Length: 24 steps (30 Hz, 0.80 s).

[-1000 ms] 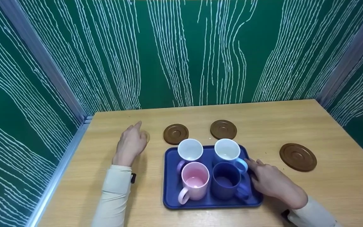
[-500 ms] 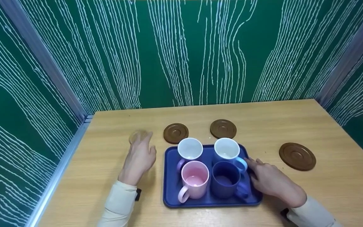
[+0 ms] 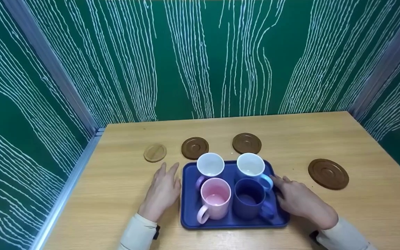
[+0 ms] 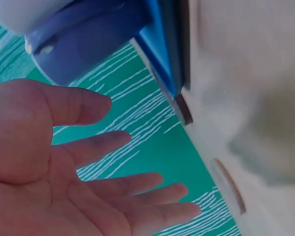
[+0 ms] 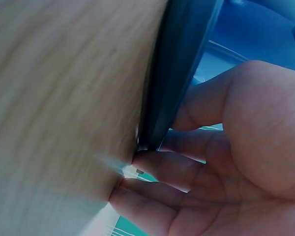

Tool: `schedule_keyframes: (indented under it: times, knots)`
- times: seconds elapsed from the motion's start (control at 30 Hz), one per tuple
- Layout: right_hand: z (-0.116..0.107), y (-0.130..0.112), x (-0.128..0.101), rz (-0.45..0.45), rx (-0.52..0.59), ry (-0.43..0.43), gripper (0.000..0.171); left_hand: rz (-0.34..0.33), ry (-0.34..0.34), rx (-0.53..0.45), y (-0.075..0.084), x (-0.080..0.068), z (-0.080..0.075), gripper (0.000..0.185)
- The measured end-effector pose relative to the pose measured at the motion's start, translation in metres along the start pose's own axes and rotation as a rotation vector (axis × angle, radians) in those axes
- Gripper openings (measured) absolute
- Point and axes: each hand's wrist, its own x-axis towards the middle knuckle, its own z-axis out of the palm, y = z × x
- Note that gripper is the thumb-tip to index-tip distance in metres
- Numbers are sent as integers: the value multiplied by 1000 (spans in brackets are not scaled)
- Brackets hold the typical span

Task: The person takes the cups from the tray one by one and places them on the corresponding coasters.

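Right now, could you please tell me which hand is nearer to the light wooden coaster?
Left. The left hand is just on the near side of the light wooden coaster, fingers pointing toward it; the right hand is farther off, beyond the blue tray, at its right edge.

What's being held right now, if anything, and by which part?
The right hand grips the tray by its right rim; the left hand holds nothing.

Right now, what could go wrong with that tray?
1. Tipping: the right hand holds one end of the blue tray while the left hand is apart from it; lifting now might tilt it.
2. Knocking: the pink mug and dark blue mug stand close together and could clash if jolted.
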Motion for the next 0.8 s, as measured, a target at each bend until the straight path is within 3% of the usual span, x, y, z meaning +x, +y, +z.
schedule_keyframes:
  times: [0.2, 0.8]
  knots:
    - [0, 0, 0, 19, -10, -17, 55, 26, -26, 5, -1, -4, 9, 46]
    - [2, 0, -1, -6, 1, 15, 53, 18, -113, 10, 4, -10, 27, 47]
